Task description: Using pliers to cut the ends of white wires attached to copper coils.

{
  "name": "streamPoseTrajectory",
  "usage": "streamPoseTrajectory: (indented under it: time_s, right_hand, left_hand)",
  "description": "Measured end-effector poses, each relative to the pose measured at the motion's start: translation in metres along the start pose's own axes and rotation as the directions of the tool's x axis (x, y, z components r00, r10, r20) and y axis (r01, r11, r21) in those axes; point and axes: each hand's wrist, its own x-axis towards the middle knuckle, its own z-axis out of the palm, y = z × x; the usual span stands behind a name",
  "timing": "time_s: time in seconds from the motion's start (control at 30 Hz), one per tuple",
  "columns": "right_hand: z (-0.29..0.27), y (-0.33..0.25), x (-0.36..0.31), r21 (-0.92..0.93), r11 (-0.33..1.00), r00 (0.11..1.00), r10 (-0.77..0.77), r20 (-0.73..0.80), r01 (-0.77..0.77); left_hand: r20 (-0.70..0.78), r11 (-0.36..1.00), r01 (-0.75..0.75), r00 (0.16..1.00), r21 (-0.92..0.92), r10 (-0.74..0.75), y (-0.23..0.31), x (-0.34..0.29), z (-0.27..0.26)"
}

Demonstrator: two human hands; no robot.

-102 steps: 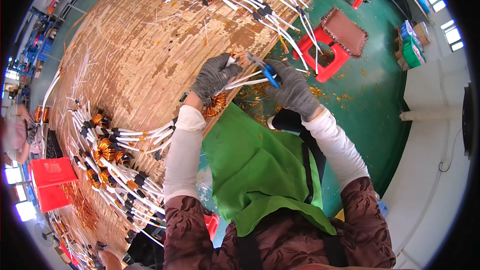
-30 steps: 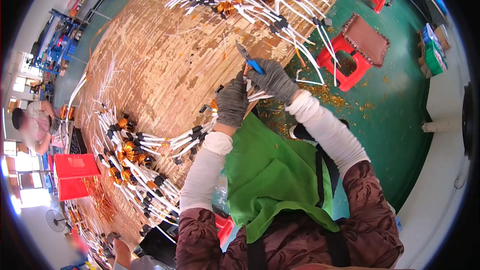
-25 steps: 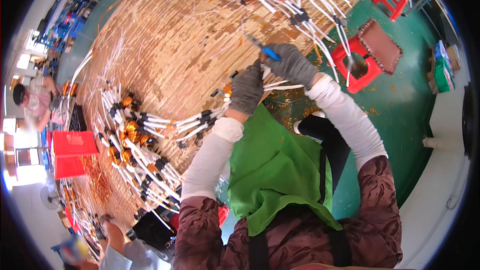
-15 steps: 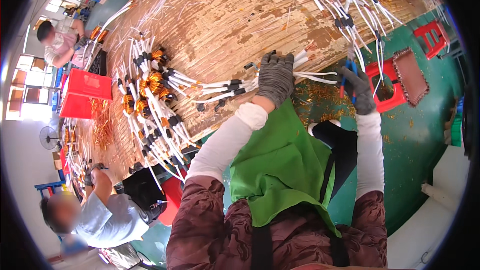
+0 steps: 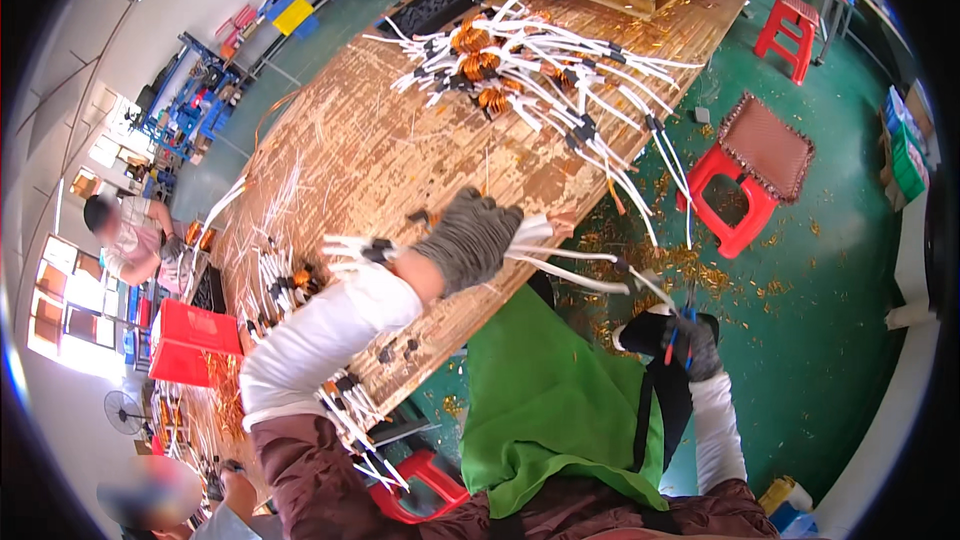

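My left hand (image 5: 468,240), in a grey glove, is closed around a bundle of white sleeved wires (image 5: 570,275) at the table's edge. Frayed bare copper ends (image 5: 563,224) stick out on its right side. My right hand (image 5: 700,352), also gloved, grips pliers (image 5: 688,318) with red and blue handles, out past the edge above the floor. One white wire with a black band stretches from the left hand to the plier jaws; whether the jaws clamp it is too small to tell. What lies under my left palm is hidden.
Copper coils with white leads (image 5: 480,65) are heaped at the far side of the wooden table (image 5: 340,140); another pile (image 5: 290,280) lies left. A red stool (image 5: 735,200) with a brown cushion (image 5: 768,145) stands right. Two people sit at the left, near a red bin (image 5: 190,340).
The view has swung, showing more of the table's far end. My right hand and pliers have come lower and nearer my body, and a white wire now stretches towards them. My left hand still holds the bundle.
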Motion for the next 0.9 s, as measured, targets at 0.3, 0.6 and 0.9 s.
streamPoseTrajectory:
  time_s: [0.3,0.6,0.9]
  right_hand:
    - [0.032,0.043,-0.004,-0.062,0.982,0.980,0.171,-0.103,-0.178]
    - [-0.016,0.066,-0.028,-0.158,0.956,0.947,0.202,-0.248,-0.245]
    - [0.030,0.062,0.002,-0.069,0.982,0.983,0.180,0.032,-0.178]
  left_hand:
    - [-0.337,0.950,0.078,0.941,0.303,0.031,-0.199,0.077,0.033]
    - [-0.458,0.744,0.476,0.589,-0.470,-0.666,-0.212,0.150,0.191]
    - [0.247,0.811,0.408,0.911,-0.418,-0.331,-0.205,-0.077,0.137]
